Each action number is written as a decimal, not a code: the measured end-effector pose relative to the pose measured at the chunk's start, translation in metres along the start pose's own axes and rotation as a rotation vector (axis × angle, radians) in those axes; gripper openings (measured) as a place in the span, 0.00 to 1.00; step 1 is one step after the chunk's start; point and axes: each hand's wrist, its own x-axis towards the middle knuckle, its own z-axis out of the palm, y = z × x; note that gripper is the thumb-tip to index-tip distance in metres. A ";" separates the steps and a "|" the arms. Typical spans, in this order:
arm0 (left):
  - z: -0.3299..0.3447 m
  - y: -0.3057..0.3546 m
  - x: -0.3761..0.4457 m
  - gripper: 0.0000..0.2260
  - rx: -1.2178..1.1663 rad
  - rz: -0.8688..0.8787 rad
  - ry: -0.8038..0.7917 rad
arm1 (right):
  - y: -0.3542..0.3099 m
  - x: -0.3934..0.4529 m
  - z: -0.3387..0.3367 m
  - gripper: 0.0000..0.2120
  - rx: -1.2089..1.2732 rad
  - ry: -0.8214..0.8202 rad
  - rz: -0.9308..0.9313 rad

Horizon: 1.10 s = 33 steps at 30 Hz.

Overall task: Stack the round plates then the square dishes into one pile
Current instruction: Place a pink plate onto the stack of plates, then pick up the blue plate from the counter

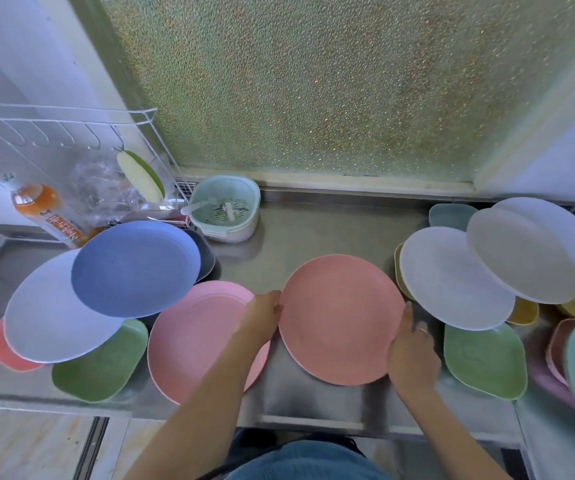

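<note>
Salmon plate (341, 318) sits ctr of steel counter (300, 223), dead ahead at my 12. Left hand (262, 317) on its rim at plate's 9 o'clock, right hand (412, 355) on rim at abt 4 o'clock; both look curled onto the edge, so I read it as a two-hand hold on the plate. Can't tell if plate is lifted or flat on counter.

Key relation: plate is round, no long axis, held across its width, hands roughly equal dist. Nearest round one: pink plate (199, 337) at 9, touching left wrist side, so left side is nearer for stacking. White plate (452, 277) at 2, just beside rim, overlapping green square dish (483, 358) at 3–4.

Room: open counter at 12 toward green strainer (225, 211); 3 and 9 crowded. Blue plate (135, 266) at 10 is perched on others, could slip if bumped. Counter front edge close at 6.
</note>
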 end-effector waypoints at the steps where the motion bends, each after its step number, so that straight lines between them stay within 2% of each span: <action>1: -0.002 -0.002 -0.002 0.13 -0.071 -0.018 0.027 | -0.003 -0.001 -0.001 0.34 -0.034 0.032 -0.034; 3: -0.008 -0.005 -0.006 0.10 -0.156 -0.054 0.124 | -0.015 -0.002 0.000 0.33 0.025 0.054 -0.103; 5: -0.017 -0.013 -0.010 0.09 -0.137 -0.084 0.259 | -0.035 -0.006 0.004 0.30 0.144 0.046 -0.210; 10: -0.047 -0.046 -0.021 0.10 -0.176 -0.256 0.526 | -0.112 -0.034 0.010 0.22 0.017 0.040 -0.746; 13: -0.061 -0.072 -0.032 0.11 -0.221 -0.391 0.633 | -0.154 -0.043 0.016 0.19 0.038 -0.024 -0.907; 15: -0.069 -0.089 -0.039 0.17 -0.260 -0.492 0.668 | -0.175 -0.044 0.022 0.21 0.043 -0.058 -0.972; 18: -0.079 -0.107 -0.049 0.25 -0.439 -0.636 0.722 | -0.198 -0.039 0.028 0.21 -0.016 -0.060 -0.969; 21: -0.091 -0.121 -0.053 0.26 -0.655 -0.716 0.778 | -0.211 -0.030 0.030 0.19 -0.056 -0.053 -0.856; 26: -0.105 -0.139 -0.049 0.17 -0.845 -0.672 0.736 | -0.212 -0.018 0.037 0.10 -0.209 -0.130 -0.771; 30: -0.111 -0.142 -0.043 0.07 -0.968 -0.630 0.678 | -0.214 -0.017 0.047 0.08 -0.250 -0.138 -0.760; 33: -0.112 -0.142 -0.040 0.09 -1.016 -0.612 0.665 | -0.214 -0.013 0.055 0.06 -0.172 -0.148 -0.691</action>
